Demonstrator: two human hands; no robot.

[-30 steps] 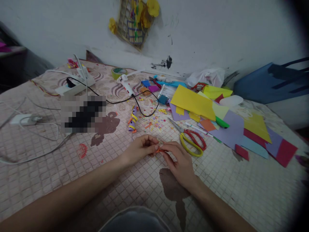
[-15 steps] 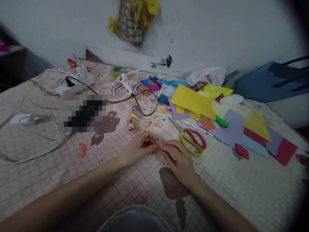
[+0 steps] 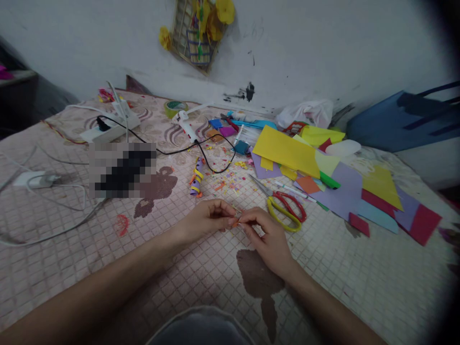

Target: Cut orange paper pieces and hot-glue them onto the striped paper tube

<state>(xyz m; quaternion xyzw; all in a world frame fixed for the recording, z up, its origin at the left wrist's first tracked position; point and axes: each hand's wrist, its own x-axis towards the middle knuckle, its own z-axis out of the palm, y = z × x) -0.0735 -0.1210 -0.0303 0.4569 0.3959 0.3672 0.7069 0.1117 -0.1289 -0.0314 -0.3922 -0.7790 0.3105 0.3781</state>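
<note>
My left hand [image 3: 206, 219] and my right hand [image 3: 268, 237] meet low over the patterned cloth, fingertips pinched together on a small orange paper piece [image 3: 235, 223]. Most of that piece is hidden between the fingers. Scissors with red and yellow handles [image 3: 285, 208] lie just right of my right hand. A purple paper roll wound with yellow and orange strips [image 3: 196, 177] lies beyond my left hand, among paper scraps [image 3: 230, 179].
Coloured paper sheets [image 3: 323, 167] spread over the right side. A white glue gun [image 3: 187, 123] with a black cord, a tape roll [image 3: 175, 106] and a power strip [image 3: 108, 129] lie at the back. White cables [image 3: 46, 201] run at the left. A blue bag [image 3: 402, 122] leans on the wall.
My fingers have shifted slightly on the orange piece, the right fingertips drawing closer to the left hand. Both hands stay in the same spot.
</note>
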